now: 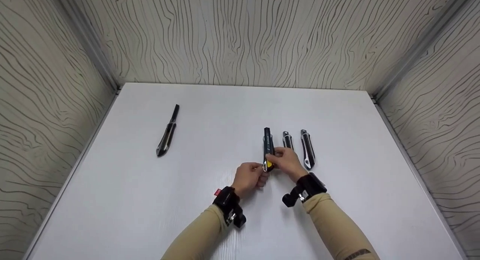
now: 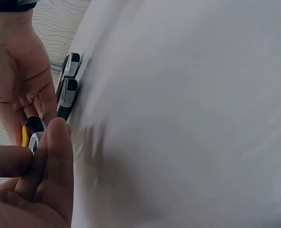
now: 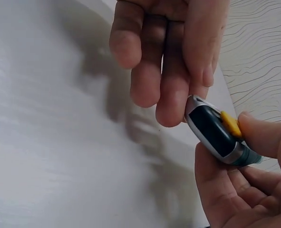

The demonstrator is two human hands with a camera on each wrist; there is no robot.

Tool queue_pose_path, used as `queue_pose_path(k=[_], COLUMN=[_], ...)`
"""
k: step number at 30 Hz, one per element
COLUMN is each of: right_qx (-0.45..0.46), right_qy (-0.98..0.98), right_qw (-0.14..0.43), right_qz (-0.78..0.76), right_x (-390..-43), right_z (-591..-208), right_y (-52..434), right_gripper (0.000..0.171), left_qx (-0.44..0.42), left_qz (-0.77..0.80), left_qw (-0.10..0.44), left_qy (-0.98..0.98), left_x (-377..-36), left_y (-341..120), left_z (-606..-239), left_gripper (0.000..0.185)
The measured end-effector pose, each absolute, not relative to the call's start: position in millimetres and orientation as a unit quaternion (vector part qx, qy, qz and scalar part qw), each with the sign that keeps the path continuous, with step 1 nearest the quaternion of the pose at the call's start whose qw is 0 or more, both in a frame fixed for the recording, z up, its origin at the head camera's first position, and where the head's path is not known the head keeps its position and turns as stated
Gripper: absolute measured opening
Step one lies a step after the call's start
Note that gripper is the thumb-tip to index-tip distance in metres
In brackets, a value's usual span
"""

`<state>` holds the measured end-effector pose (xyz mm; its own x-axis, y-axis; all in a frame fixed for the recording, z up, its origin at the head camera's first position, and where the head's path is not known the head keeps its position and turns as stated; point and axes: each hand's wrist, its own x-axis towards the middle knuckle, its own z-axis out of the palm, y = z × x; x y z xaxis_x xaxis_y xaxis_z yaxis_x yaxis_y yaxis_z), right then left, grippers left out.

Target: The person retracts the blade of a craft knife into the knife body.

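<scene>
My right hand (image 1: pixel 289 163) grips a dark green utility knife (image 1: pixel 267 144) above the table, its black tip pointing away from me. In the right wrist view, the right thumb (image 3: pixel 264 134) presses at the yellow slider (image 3: pixel 230 124), with the fingers curled beneath the handle. The left hand (image 1: pixel 247 178) pinches the silver butt end with thumb and forefinger, as the left wrist view shows at the small metal loop (image 2: pixel 34 142). Its other fingers (image 3: pixel 171 102) hang below that end. Just right of the held knife lies a second utility knife (image 1: pixel 287 140), partly hidden by my right hand.
Another silver-and-black utility knife (image 1: pixel 308 149) lies farther right. One more knife (image 1: pixel 167 136), with a long black front part, lies alone on the left. The white table (image 1: pixel 210 113) meets wood-patterned panels (image 1: pixel 232 38) at the back and sides.
</scene>
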<state>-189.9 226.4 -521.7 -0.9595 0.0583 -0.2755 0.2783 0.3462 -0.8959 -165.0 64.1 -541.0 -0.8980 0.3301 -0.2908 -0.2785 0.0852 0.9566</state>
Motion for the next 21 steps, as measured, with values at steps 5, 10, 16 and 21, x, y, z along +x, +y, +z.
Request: queue_pose_path(k=[5,10,16,21], right_qx=[0.110,0.098,0.080,0.083], right_qy=[0.838,0.876,0.919,0.934], right_qw=[0.082,0.063,0.027,0.016], right_qz=[-0.528,-0.468,-0.385,-0.347], right_x=[-192.7,-195.3,-194.7,-194.4], right_z=[-526.3,-531.6,-530.7,-526.7], right_y=[224.5,222.1,216.3,212.3], right_gripper=[0.042,0.040,0.035,0.034], left_qx=[0.013,0.016,0.012,0.015], left_qz=[0.661,0.648,0.646,0.638], left_qw=[0.230,0.230,0.227,0.224], left_qy=[0.714,0.726,0.728,0.737], left_x=[-164.6,-163.5,-162.9,-164.0], left_y=[63.5,61.0,59.0,56.8], left_z=[-543.5,-544.7,-542.8,-543.3], left_gripper=[0.023,0.024,0.023,0.023])
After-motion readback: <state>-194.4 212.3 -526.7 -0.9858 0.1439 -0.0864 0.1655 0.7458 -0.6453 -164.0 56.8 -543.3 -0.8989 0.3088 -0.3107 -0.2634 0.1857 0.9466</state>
